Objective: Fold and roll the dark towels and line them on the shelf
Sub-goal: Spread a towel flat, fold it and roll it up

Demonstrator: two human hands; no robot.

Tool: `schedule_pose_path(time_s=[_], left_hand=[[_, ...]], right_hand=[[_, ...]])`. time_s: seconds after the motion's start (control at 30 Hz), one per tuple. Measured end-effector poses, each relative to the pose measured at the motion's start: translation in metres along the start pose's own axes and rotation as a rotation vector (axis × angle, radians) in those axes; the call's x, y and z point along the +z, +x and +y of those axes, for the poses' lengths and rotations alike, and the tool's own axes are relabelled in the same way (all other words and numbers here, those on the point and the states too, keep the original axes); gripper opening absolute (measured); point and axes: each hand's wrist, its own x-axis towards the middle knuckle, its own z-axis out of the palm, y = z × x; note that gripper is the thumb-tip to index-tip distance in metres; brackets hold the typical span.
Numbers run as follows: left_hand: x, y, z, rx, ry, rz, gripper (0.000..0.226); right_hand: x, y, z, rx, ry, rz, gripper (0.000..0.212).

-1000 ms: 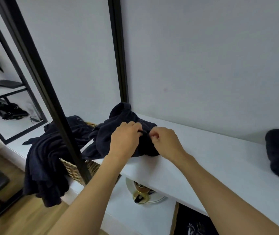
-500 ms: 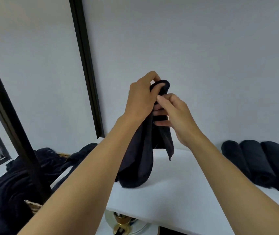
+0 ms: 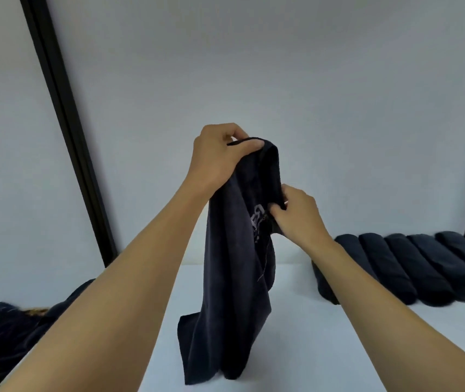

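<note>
Head view: left hand pinches dark towel at top hem, right hand grips its side edge lower down; towel hangs w/ bottom resting on shelf. Prob soft, light, limp, so best held by corners; rolled towels lined at right

Black post L, grey wall behind, wicker basket bottom-L

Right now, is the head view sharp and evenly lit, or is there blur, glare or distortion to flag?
Head view: soft, even light, no glare; wide-angle distortion tilts the post; the towel is so dark its folds barely show; edges slightly soft throughout.
</note>
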Motion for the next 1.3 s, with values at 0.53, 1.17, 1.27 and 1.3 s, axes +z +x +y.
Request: schedule_pose_path(time_s=[0.53,1.17,1.27,1.3], left_hand=[[-0.002,0.01,-0.004,-0.047,0.035,-0.39,0.058],[0.024,0.048,-0.023,-0.163,-0.188,-0.089,0.018],[-0.002,0.056,-0.033,-0.198,-0.242,-0.021,0.022],[-0.013,0.06,-0.038,-0.212,-0.243,-0.015,0.027]], right_hand=[[-0.069,0.054,-0.04,-0.12,0.215,-0.202,0.009],[-0.014,-0.006,0.046,0.246,0.366,-0.543,0.019],[-0.025,-0.011,0.06,0.307,0.383,-0.497,0.021],[-0.032,-0.009,0.066,0.335,0.423,-0.469,0.02]])
